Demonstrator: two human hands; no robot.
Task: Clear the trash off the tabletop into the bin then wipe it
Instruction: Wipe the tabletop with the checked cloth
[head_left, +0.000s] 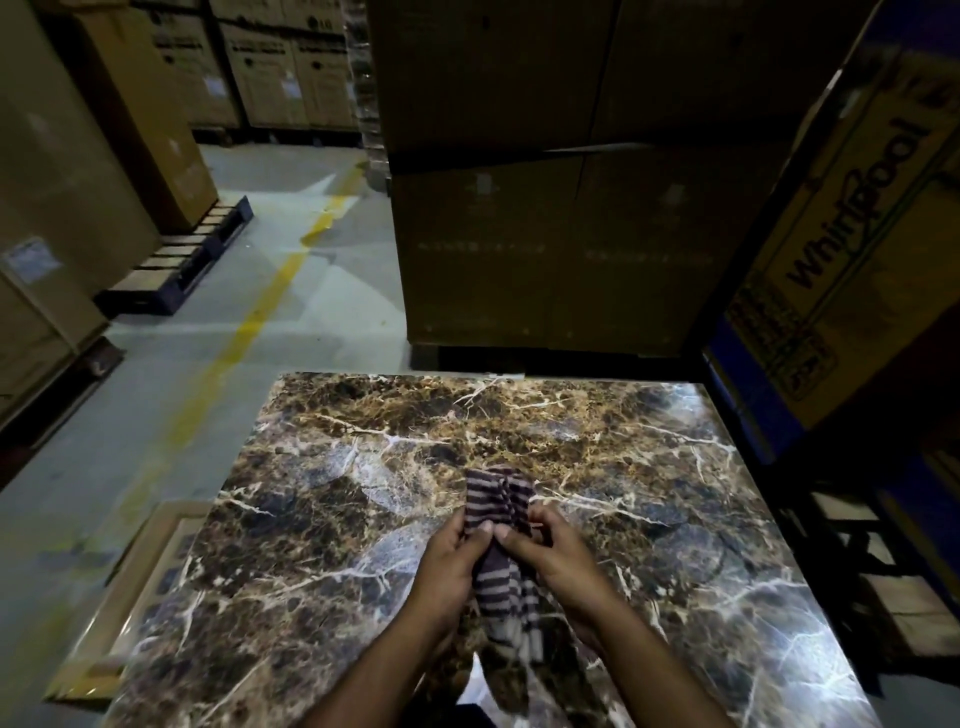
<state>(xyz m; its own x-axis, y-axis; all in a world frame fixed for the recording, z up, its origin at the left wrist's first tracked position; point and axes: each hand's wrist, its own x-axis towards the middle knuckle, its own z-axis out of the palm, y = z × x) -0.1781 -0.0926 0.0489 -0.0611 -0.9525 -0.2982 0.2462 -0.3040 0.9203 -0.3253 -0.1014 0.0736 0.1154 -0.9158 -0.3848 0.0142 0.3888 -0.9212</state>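
Both your hands grip the striped cloth: left hand (451, 552) and right hand (551, 545) pinch it above the tabletop (675, 519), near its front edge. Bunch the striped cloth (500, 501) into a flat pad, then press it down and wipe in overlapping strokes toward the far edge.

Bench (363, 467) surface lying bare left, right and ahead of the hands; tall cardboard boxes (545, 234) blocking just past the far edge; Whirlpool carton (852, 249) crowding the right side; open floor aisle (234, 338) running along the left.
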